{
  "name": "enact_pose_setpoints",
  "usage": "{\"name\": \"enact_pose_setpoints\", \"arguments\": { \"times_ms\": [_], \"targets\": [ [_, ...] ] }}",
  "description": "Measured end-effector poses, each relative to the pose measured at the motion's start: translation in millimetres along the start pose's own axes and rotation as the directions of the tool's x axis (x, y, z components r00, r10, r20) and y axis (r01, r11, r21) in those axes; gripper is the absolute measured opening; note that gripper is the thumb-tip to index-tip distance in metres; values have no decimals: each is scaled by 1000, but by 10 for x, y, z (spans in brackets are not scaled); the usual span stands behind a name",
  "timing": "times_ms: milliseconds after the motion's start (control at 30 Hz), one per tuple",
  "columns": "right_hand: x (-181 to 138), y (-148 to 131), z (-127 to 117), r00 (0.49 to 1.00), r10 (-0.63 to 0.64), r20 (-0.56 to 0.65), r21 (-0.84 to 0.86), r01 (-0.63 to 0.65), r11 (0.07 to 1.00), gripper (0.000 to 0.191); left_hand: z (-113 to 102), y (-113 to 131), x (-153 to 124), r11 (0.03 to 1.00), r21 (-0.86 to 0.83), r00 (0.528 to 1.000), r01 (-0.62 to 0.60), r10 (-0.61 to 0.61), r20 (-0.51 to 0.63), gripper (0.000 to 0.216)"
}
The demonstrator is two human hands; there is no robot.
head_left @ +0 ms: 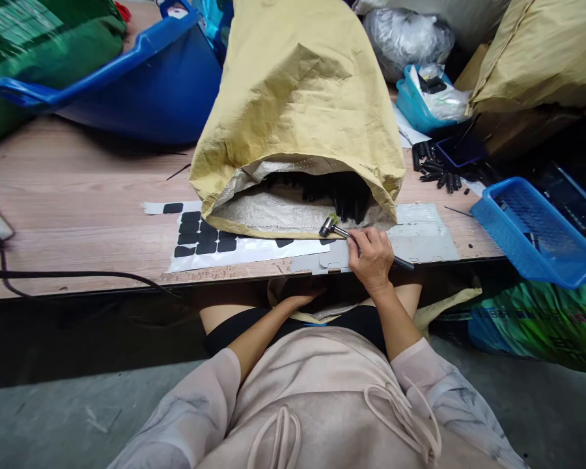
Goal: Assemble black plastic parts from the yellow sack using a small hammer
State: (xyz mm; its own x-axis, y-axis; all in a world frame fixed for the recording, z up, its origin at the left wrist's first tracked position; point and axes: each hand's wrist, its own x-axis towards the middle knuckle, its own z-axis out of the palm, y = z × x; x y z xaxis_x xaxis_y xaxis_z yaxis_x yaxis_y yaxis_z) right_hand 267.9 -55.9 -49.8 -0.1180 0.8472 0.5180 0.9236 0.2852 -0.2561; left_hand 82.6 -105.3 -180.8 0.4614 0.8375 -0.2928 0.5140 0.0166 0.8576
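**Small hammer at the mouth of a big yellow sack**

The person's right hand (pixel 371 257) is wrapped around a small metal-headed hammer with a dark handle (pixel 344 232), fingers closed on the shaft. The hammer lies across the near edge of the light wooden workbench (pixel 78 195). Its long axis runs left to right, a bit tilted: head out to the left and slightly away from the person, handle end poking out to the right of the hand. The head sits just at the lip of the large tan woven sack (pixel 303 98), over a flat grey sheet-metal plate (pixel 420 234).

The left hand (pixel 303 301) is down below the table edge near the lap. It looks laid flat on something there, but whether it's gripping anything can't be made out. So the right hand is clearly the nearer one to the hammer.

Containers:
- the sack lies on its side, mouth open toward the person, with dark black parts (pixel 346 192) inside
- a blue plastic mesh basket (pixel 532 228) off to the right, hanging over the bench edge, contents unclear
- a big blue plastic tub (pixel 151 85) tilted at the back left

A white backing sheet of black rounded-square pads (pixel 200 238) lies to the left of the sack mouth.
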Motion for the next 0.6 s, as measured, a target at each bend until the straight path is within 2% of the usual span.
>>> {"name": "enact_pose_setpoints", "arguments": {
  "times_ms": [100, 167, 233, 300, 367, 400, 433, 467, 500, 533, 567, 600],
  "targets": [
    [2, -2, -3, 1000, -8, -16, -8, 8, 1000, 25, -92, 80, -78, 995, 26, 993, 98, -99, 63, 17],
    [4, -6, -7, 1000, -15, -23, -18, 15, 1000, 24, -227, 235, -181, 994, 52, 974, 96, -104, 201, 21],
    [5, -10, -10, 999, -22, -26, -32, 21, 999, 24, -443, 484, -305, 998, 59, 916, 16, -38, 400, 24],
    [5, -12, -13, 999, -26, -31, -43, 24, 999, 23, -729, 789, -413, 993, -52, 841, -103, 116, 528, 26],
    [6, -15, -14, 999, -26, -31, -45, 24, 999, 24, -1044, 1071, -457, 979, -191, 789, -77, 177, 589, 33],
    [6, -16, -13, 999, -24, -29, -41, 22, 999, 24, -1196, 1178, -443, 969, -245, 807, -39, 175, 564, 38],
    [7, -17, -12, 1000, -19, -24, -34, 18, 999, 24, -1338, 1256, -400, 960, -278, 860, -32, 169, 482, 41],
    [7, -18, -10, 1000, -14, -19, -27, 13, 1000, 24, -1465, 1302, -329, 956, -291, 923, -45, 151, 353, 42],
    [7, -18, -7, 1000, -8, -16, -22, 8, 1000, 23, -1576, 1319, -232, 956, -285, 980, -65, 116, 164, 42],
    [7, -19, -4, 1000, -7, -16, -21, 6, 1000, 23, -1670, 1314, -112, 963, -256, 996, -81, 69, -56, 41],
    [7, -19, -1, 1000, -8, -19, -24, 8, 1000, 23, -1749, 1296, 22, 975, -211, 960, -74, 12, -280, 40],
    [7, -19, 1, 1000, -13, -26, -30, 12, 999, 22, -1815, 1273, 164, 986, -161, 879, -36, -45, -474, 38]
  ]
}}
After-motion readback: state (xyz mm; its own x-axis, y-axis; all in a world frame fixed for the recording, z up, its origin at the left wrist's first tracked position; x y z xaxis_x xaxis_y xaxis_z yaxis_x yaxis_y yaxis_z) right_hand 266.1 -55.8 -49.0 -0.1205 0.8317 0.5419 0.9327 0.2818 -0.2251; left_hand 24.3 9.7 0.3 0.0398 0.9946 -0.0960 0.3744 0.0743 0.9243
